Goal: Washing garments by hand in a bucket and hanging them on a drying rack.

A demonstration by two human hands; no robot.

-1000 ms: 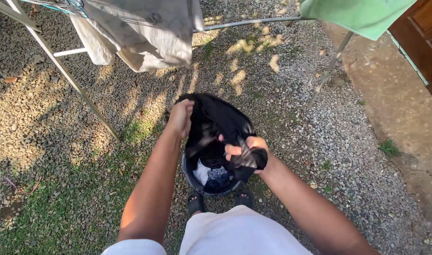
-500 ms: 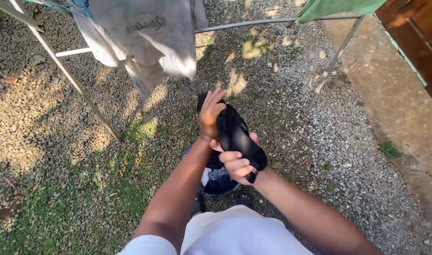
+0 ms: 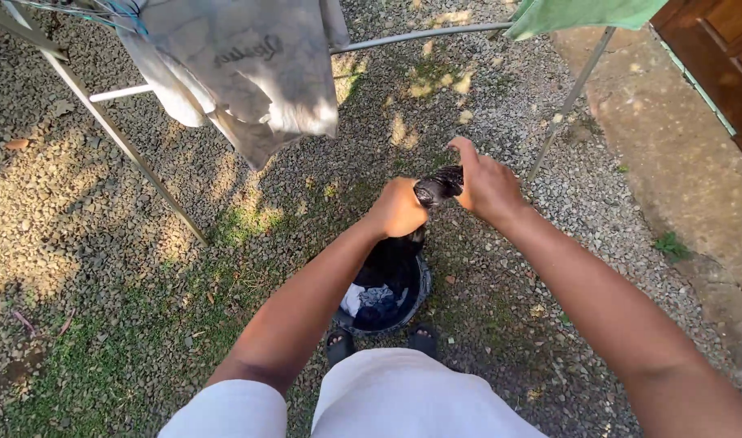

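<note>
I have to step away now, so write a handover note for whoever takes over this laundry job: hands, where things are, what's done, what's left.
Left hand: fist closed on one end of the black garment, twisted tight.
Right hand: grips the other end.
The garment's tail hangs down into the bucket at the feet, on gravel; more wet clothes lie inside.
Done: a grey garment and a green cloth already hang on the drying rack.
Left: the black garment is not yet hung; the bucket's clothes remain.
</note>
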